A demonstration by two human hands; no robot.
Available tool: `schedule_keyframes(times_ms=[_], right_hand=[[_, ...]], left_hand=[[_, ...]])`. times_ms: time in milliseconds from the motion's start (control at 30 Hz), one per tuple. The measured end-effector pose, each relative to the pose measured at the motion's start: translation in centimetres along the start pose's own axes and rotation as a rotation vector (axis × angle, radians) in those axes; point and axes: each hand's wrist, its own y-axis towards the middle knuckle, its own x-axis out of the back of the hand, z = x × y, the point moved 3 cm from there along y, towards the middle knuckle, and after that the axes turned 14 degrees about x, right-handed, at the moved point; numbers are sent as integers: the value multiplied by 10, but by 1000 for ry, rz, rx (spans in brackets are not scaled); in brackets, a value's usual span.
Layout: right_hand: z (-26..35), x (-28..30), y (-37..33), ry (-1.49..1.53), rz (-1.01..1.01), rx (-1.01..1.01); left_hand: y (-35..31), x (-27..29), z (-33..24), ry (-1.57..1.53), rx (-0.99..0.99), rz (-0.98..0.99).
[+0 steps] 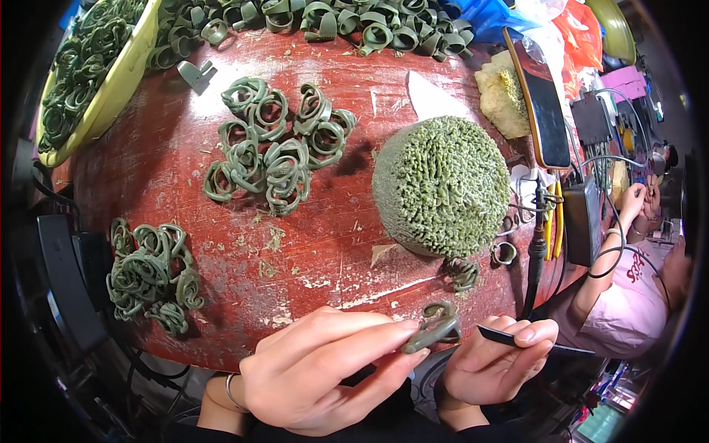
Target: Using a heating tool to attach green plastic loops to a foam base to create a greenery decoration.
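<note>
At the table's near edge my left hand (325, 365) pinches a dark green ring (436, 326), which looks like wax, between thumb and fingertips. To its right my right hand (498, 358) is closed around a thin, dark, flat blade-like tool (509, 338). The tool's pointed end lies close to the ring; I cannot tell whether they touch. Just beyond my hands a small curled green ring (462, 274) rests beside a round block (452, 188) with a rough, speckled green top. Another ring (504, 254) lies to the right of the block.
Two clusters of green rings (269, 144) (151, 273) lie on the red worn table (317, 251). More green pieces (377, 29) line the far edge. A yellow basket (111, 111) of rings stands far left. A phone (543, 103), cables and pliers (554, 221) crowd the right, near another person (624, 295).
</note>
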Motion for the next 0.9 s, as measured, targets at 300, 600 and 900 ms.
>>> schedule_keyframes(times_ms=[300,600,900], right_hand=[[-1,8,-4,-107,225,-73],[-4,-1,-4,-236,389,69],[-5,-19,1,140,450,-306]], left_hand=[[3,6,-1,-13,73,-4],[0,8,-1,67,2,-16],[-1,11,-19,108,108,92]])
